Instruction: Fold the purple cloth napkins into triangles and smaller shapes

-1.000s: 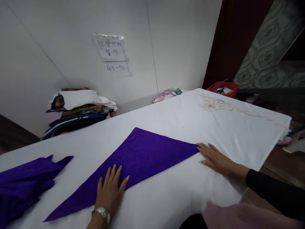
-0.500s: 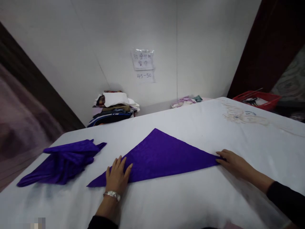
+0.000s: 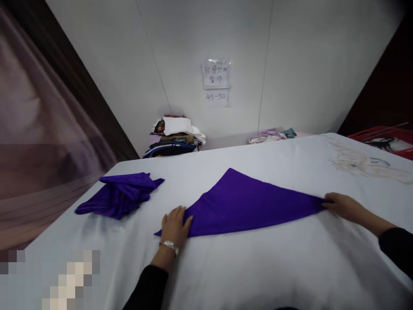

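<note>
A purple cloth napkin point(image 3: 245, 202) lies folded into a wide triangle on the white-covered table, its peak pointing toward the wall. My left hand point(image 3: 176, 226), with a silver bracelet at the wrist, rests palm down over the napkin's left part, fingers spread a little; the left tip pokes out beyond it. At the far right corner my right hand point(image 3: 343, 206) pinches the napkin's tip between thumb and fingers, pulling that end narrow. To the left, a crumpled heap of purple cloth point(image 3: 124, 196) sits apart from both hands.
Against the wall stands a stack of folded clothes point(image 3: 176, 140), with a smaller fabric pile point(image 3: 269, 135) farther right. A red basket point(image 3: 371, 133) is beyond the table's right end. A handwritten paper sign point(image 3: 216, 82) hangs on the wall. A sheer pink curtain point(image 3: 38, 129) hangs at left.
The camera view has shifted, so everything sits farther right. My right hand has drawn the napkin's right corner outward, narrowing it there. My left hand stays on the left part.
</note>
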`<state>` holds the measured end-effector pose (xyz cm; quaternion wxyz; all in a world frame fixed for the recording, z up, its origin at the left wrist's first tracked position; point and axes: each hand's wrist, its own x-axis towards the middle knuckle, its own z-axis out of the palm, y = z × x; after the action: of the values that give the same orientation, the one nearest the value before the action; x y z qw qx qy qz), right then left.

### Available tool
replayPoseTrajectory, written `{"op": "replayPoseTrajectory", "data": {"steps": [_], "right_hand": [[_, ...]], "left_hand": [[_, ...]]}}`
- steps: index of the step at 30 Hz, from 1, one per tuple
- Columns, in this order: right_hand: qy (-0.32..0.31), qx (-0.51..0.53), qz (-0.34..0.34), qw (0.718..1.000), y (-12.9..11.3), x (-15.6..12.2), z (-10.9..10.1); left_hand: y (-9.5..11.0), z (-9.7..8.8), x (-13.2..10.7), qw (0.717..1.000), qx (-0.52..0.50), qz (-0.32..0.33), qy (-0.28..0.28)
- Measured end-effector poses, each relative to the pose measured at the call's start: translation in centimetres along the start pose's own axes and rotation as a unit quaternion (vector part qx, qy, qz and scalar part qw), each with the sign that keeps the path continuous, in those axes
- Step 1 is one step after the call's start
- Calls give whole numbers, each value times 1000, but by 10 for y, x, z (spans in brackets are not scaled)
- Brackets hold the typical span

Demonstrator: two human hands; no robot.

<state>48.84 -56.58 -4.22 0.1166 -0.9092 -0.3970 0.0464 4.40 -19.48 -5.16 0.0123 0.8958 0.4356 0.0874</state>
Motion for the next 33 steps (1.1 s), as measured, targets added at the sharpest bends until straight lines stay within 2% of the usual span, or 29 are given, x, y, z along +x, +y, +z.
{"op": "replayPoseTrajectory", "data": {"steps": [2, 4, 7, 9, 12, 15, 18, 22, 26, 33], "right_hand": [[39, -35, 20, 998, 19, 16, -4], [105, -66, 1, 992, 22, 26, -2], [176, -63, -120, 975, -10, 28, 14], [157, -40, -188, 969, -48, 21, 29], [84, -35, -231, 969, -108, 2, 50], [0, -43, -297, 954, -154, -17, 64], [-38, -45, -353, 934, -184, -27, 74], [-59, -40, -390, 918, -216, -30, 87], [-69, -26, -406, 911, -249, -33, 96], [-126, 24, -435, 891, -310, -45, 94]], "left_hand": [[16, 2, -7, 998, -29, 54, -7], [23, 1, -12, 995, -58, 82, -8], [15, -6, -17, 994, -95, 46, 8], [0, -15, -19, 991, -135, -23, 11], [-22, -30, -26, 976, -187, -109, -6], [-37, -40, -37, 967, -209, -141, -19], [-42, -42, -50, 959, -245, -137, -37], [-38, -37, -61, 950, -293, -92, -61], [-36, -35, -61, 965, -247, -62, -60], [-38, -39, -60, 974, -199, -72, -76]]}}
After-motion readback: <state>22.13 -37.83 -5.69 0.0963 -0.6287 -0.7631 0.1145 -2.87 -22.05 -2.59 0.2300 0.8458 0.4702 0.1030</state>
